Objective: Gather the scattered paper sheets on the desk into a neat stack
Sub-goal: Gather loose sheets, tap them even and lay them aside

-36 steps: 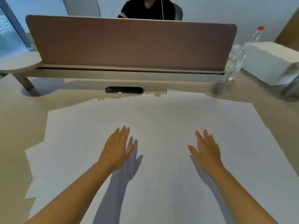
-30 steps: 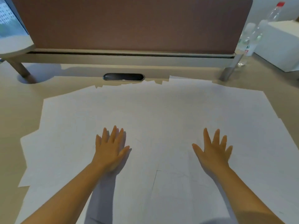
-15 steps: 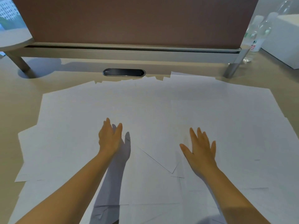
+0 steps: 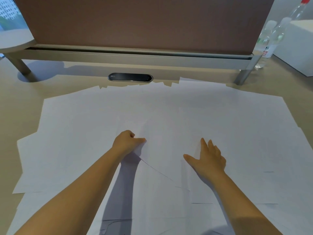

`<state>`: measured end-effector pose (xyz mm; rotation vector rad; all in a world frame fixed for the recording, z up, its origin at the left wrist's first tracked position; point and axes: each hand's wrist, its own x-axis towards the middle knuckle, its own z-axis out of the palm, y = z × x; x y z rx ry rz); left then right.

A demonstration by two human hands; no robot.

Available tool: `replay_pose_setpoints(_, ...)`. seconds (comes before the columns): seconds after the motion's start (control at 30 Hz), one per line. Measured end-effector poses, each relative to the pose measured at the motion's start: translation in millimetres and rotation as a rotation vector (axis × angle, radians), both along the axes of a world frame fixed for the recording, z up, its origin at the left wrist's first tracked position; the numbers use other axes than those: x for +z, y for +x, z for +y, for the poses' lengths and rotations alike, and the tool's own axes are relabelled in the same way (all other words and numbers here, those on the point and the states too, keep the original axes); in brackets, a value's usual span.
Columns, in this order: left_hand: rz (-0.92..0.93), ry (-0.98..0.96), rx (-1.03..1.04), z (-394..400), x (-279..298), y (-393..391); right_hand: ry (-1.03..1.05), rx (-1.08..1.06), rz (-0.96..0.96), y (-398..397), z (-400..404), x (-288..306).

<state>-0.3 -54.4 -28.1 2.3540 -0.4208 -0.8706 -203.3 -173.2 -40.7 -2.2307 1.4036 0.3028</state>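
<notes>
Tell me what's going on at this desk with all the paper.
A person is starting to gather white paper sheets that lie spread and overlapping across a beige desk, in front of a brown divider panel. The left hand is curled, pinching the edge of one sheet near the middle. The right hand rests open and flat on the sheets beside it. No stack has formed yet.

White sheets, beige desk, brown divider
</notes>
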Motion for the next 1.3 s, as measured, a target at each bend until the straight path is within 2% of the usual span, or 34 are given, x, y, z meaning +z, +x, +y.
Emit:
replay_pose_setpoints(0.07, 0.047, 0.026, -0.025, 3, 2, 2, -0.013, 0.003, 0.006, 3, 1, 1)
replay_pose_setpoints(0.13, 0.076, 0.147, -0.160, 11, 9, 3, -0.039, -0.009, -0.024, 6, 0, 3)
replay_pose_setpoints(0.2, 0.156, 0.307, -0.360, 20, 15, 0, -0.026, -0.059, -0.159, 8, -3, 4)
replay_pose_setpoints(0.27, 0.146, 0.332, -0.387, 28, 16, -1, 0.040, -0.140, -0.355, 11, -5, 5)
replay_pose_setpoints(0.33, -0.096, 0.224, -0.223, 32, 14, 0, 0.037, -0.186, -0.449, 11, -8, 7)
replay_pose_setpoints(0.37, -0.243, 0.167, -0.129, 34, 12, 1, -0.001, -0.179, -0.431, 10, -9, 9)
replay_pose_setpoints(0.43, -0.379, 0.164, -0.086, 39, 4, 5, -0.108, -0.112, -0.251, 4, -16, 9)
replay_pose_setpoints(0.5, -0.341, 0.294, -0.213, 44, -5, 3, -0.096, -0.040, -0.012, -5, -22, 4)
replay_pose_setpoints(0.53, -0.303, 0.328, -0.256, 45, -10, 1, -0.040, -0.031, 0.058, -9, -23, 0)
replay_pose_setpoints(0.6, -0.224, 0.275, -0.293, 41, -14, -6, 0.051, -0.026, 0.101, -9, -21, -7)
replay_pose_setpoints(0.77, -0.042, -0.004, -0.330, 11, -5, -28, 0.137, 0.039, -0.048, 17, -2, -1)
replay_pose_setpoints(0.87, -0.007, -0.210, -0.137, 6, 0, -30, 0.118, -0.006, -0.218, 25, -1, 11)
replay_pose_setpoints(0.93, -0.078, -0.198, -0.014, 10, 2, -23, -0.013, -0.070, -0.201, 18, -10, 16)
replay_pose_setpoints(1.0, -0.147, -0.093, 0.022, 13, 1, -17, -0.120, -0.142, -0.061, 6, -21, 14)
replay_pose_setpoints(1.13, -0.106, -0.065, 0.056, 8, 2, -25, -0.082, -0.273, 0.043, -11, -24, 7)
replay_pose_setpoints(1.2, -0.025, -0.102, 0.091, 1, 3, -33, -0.085, -0.284, 0.000, -11, -23, 7)
replay_pose_setpoints(1.3, 0.133, -0.137, 0.156, -6, 3, -39, 0.061, -0.355, -0.239, -5, -23, 6)
